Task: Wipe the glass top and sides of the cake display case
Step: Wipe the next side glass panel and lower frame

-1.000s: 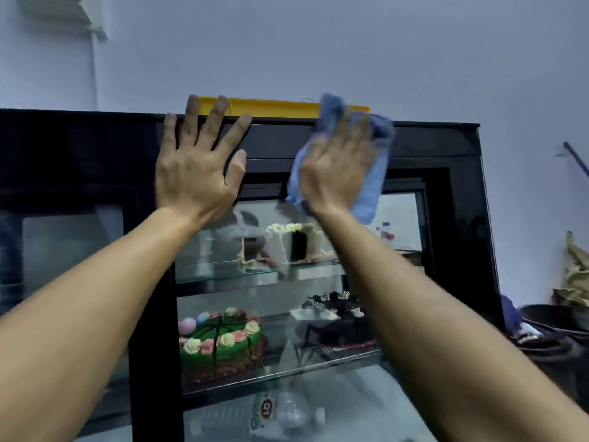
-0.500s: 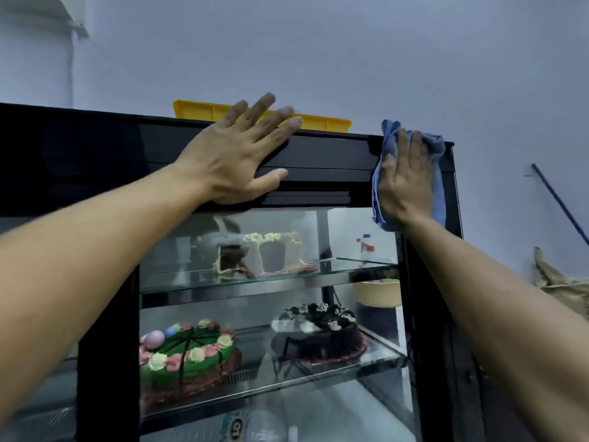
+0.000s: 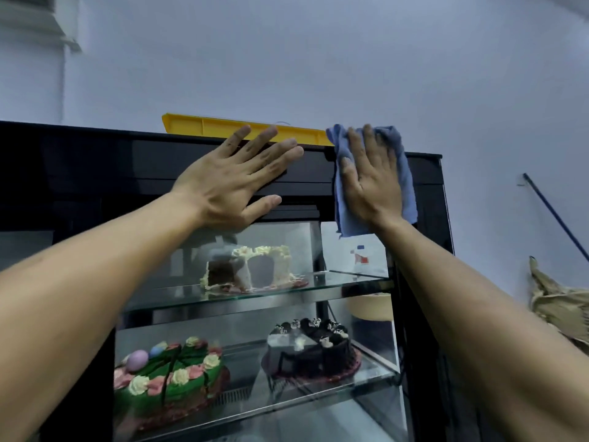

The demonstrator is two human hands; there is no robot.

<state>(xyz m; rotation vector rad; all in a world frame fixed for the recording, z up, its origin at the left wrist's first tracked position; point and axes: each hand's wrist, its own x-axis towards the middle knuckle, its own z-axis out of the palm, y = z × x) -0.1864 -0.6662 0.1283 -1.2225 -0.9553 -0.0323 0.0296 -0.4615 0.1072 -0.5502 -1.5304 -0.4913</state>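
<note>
The black-framed cake display case [image 3: 95, 167] fills the lower half of the view, its glass front showing shelves of cakes. My right hand [image 3: 371, 180] presses a blue cloth [image 3: 404, 173] flat against the case's upper right front, fingers straight and reaching the top edge. My left hand [image 3: 242, 177] rests flat with spread fingers on the black top band, just left of the cloth.
A yellow tray [image 3: 223, 126] lies on top of the case. Inside are a white cut cake [image 3: 255, 266], a green decorated cake [image 3: 169, 384] and a dark chocolate cake [image 3: 312, 349]. A dark pole [image 3: 554, 215] leans on the wall at right, above crumpled brown material [image 3: 561, 301].
My right hand carried the cloth right toward the case's corner, then back left and a little up. My left hand turned from upright to angled right and stays on the top band.
</note>
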